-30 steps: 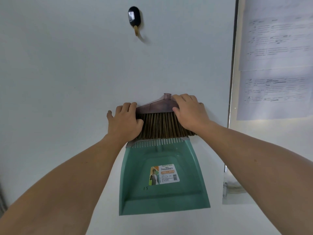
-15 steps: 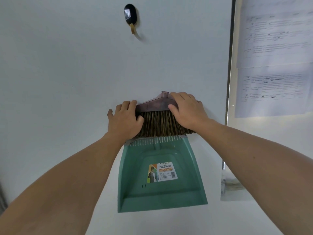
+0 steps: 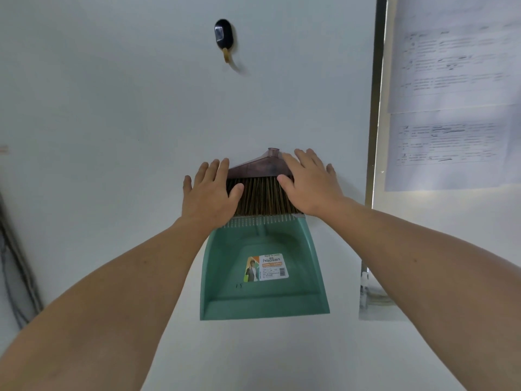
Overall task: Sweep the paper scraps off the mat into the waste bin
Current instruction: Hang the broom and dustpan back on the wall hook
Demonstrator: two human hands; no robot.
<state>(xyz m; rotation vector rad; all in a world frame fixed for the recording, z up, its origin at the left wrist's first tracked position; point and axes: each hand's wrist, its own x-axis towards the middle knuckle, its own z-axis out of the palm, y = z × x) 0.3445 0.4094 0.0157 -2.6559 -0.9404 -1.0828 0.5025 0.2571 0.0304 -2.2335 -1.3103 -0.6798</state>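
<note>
A hand brush with a smoky plastic head and brown bristles sits against a white wall, its bristles tucked into the comb edge of a green dustpan hanging below it. My left hand lies flat on the brush's left end, fingers spread, thumb on the bristles. My right hand lies flat over the right end, fingers straight and apart. Neither hand is curled around the brush. No mat, paper scraps or waste bin are in view.
A black wall hook is fixed above the brush. A metal strip runs down the wall on the right, with printed sheets beyond it. Dark cables hang at the far left.
The fingers of both hands, curled over the top of the brush head before, have straightened and spread. Brush and dustpan stay in the same place on the wall.
</note>
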